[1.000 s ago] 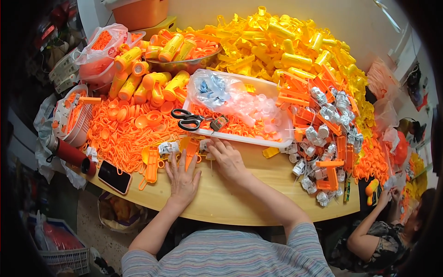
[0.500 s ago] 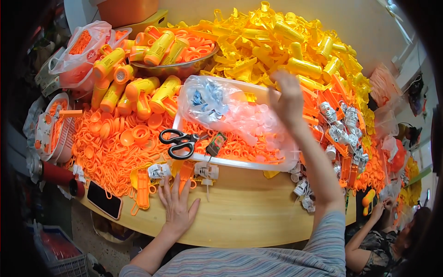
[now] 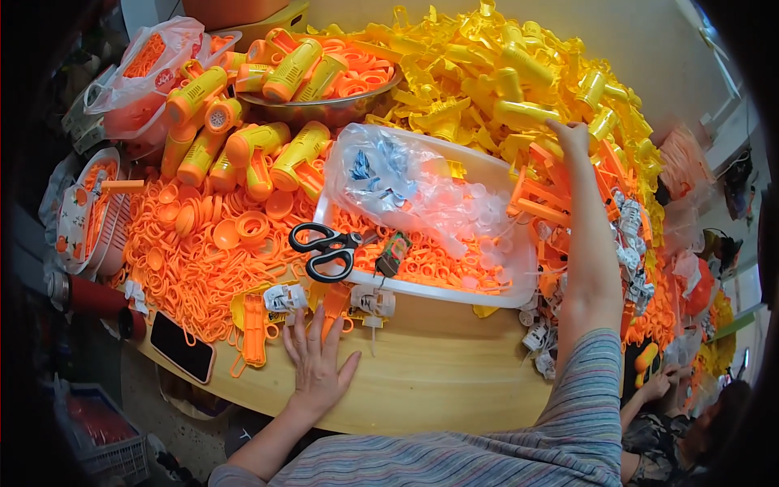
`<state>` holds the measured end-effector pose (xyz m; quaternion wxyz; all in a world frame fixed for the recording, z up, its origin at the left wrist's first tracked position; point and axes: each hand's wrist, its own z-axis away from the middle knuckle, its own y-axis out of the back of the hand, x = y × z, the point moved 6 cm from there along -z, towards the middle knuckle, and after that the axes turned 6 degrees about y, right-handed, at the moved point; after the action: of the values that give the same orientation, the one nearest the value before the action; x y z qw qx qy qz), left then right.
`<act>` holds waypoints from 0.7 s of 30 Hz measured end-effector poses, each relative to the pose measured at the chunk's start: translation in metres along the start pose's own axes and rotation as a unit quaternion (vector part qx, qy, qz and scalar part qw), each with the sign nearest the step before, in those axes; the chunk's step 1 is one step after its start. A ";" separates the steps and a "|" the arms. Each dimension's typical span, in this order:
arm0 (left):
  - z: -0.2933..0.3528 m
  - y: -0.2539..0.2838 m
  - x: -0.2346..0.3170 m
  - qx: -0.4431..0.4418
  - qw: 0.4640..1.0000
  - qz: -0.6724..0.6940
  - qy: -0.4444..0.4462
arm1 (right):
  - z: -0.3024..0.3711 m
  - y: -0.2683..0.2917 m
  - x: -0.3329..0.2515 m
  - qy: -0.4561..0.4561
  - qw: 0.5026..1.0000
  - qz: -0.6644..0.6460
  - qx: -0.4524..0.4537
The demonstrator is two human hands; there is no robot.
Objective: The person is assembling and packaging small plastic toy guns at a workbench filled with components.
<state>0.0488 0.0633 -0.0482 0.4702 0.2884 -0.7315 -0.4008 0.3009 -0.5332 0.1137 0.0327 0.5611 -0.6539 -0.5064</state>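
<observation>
My left hand (image 3: 319, 369) lies with fingers spread on the table's near edge. Its fingertips are beside an orange plastic part (image 3: 334, 304) and white cylindrical parts (image 3: 286, 299) with dark markings. Next to these lies a long orange handle-like piece (image 3: 254, 329). My right arm stretches past the white tray, and my right hand (image 3: 573, 136) is at the right side of the yellow heap. One fingertip is close to the end of a yellow tube-shaped shell (image 3: 523, 114); the other fingers are partly hidden, so I cannot tell if they grip anything.
The white tray (image 3: 438, 295) holds plastic bags, clear pieces and orange rings. Black-handled scissors (image 3: 329, 253) lie across its left rim. Assembled yellow-orange toys (image 3: 199, 162) and a metal bowl (image 3: 341, 109) stand behind orange parts. A phone (image 3: 182, 349) lies front left. Another person sits at far right.
My right hand has moved from above the tray further right and away onto the yellow heap. The left hand stays in place on the table. The whole view has shifted slightly.
</observation>
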 end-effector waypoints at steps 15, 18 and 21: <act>0.006 0.007 -0.004 0.088 0.996 0.027 -0.012 | 0.205 0.085 -0.123 0.290 0.889 -0.352 0.040; 0.009 0.010 -0.003 0.108 0.994 0.025 -0.016 | 0.296 0.128 -0.140 0.451 0.854 -0.260 0.020; 0.009 0.012 -0.003 0.121 0.992 0.036 -0.020 | 0.390 0.153 -0.149 0.586 0.787 -0.192 -0.019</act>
<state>0.0406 0.0742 -0.0417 0.4308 0.3090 -0.7939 -0.2978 0.0098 -0.1970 0.1099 0.3221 0.8635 -0.3779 -0.0884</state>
